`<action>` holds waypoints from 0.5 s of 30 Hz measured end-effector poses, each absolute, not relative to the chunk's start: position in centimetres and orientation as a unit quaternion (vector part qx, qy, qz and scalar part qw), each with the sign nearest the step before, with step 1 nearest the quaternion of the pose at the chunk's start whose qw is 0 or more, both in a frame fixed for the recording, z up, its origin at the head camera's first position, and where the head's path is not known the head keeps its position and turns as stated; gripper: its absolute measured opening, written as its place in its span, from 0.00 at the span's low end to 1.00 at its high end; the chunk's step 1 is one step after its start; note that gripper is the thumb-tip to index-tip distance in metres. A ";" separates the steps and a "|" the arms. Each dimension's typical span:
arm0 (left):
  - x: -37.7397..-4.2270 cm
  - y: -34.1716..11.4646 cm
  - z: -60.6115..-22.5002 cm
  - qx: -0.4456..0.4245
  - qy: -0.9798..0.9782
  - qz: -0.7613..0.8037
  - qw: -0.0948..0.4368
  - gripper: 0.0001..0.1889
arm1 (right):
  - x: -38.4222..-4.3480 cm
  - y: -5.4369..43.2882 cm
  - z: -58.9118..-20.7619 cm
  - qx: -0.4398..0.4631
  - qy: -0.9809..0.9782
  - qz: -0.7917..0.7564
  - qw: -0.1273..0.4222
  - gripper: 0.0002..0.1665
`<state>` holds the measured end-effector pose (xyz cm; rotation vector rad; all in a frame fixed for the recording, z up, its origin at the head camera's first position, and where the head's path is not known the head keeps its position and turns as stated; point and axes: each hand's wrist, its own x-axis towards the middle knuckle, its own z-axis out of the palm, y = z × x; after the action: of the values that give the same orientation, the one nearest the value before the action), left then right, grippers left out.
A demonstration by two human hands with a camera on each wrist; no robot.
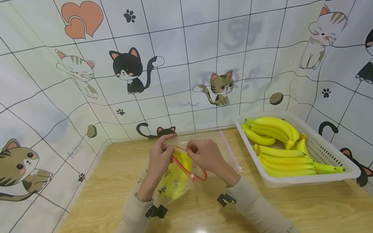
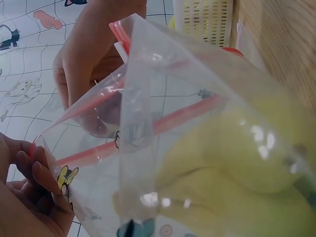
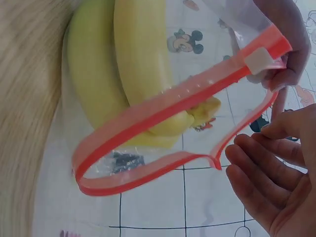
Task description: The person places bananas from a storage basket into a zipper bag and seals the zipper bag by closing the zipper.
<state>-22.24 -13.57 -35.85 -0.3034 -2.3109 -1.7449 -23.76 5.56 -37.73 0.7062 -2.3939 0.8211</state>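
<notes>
A clear zip bag (image 1: 163, 194) with cartoon prints and a red zip strip (image 3: 148, 113) lies on the table, its mouth spread apart. Yellow bananas (image 3: 143, 64) are inside it. My left hand (image 1: 158, 158) pinches the bag's rim at the left end of the mouth, as the left wrist view shows. Across the opening, thumb and fingertips of my right hand (image 1: 205, 153) pinch the far side of the red rim; its other fingers are loosely bent. A white slider (image 3: 259, 60) sits on the red strip, near the left hand in the right wrist view.
To the right stands a white slotted basket (image 1: 262, 179) holding several bananas (image 1: 285, 158) in bunches. A clear bag with a pink zip strip (image 1: 231, 152) lies flat behind the right hand. Cat-patterned sheeting (image 1: 175, 81) walls the wooden table (image 1: 116, 181) at the back and sides.
</notes>
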 end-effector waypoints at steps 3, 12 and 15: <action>-22.1 -13.8 -35.5 -0.100 -0.790 -0.594 0.116 0.23 | -23.9 6.3 -37.3 0.265 -0.870 0.317 0.269 0.05; -22.0 -14.5 -34.9 -0.102 -0.781 -0.602 0.132 0.26 | -24.8 8.8 -36.2 0.243 -0.861 0.343 0.286 0.06; -21.9 -14.5 -34.6 -0.102 -0.780 -0.603 0.134 0.26 | -25.3 9.8 -36.2 0.228 -0.867 0.348 0.276 0.07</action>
<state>-21.86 -14.52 -34.65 -0.2960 -2.2617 -1.7480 -25.27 9.82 -36.17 0.6130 -2.3289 0.9346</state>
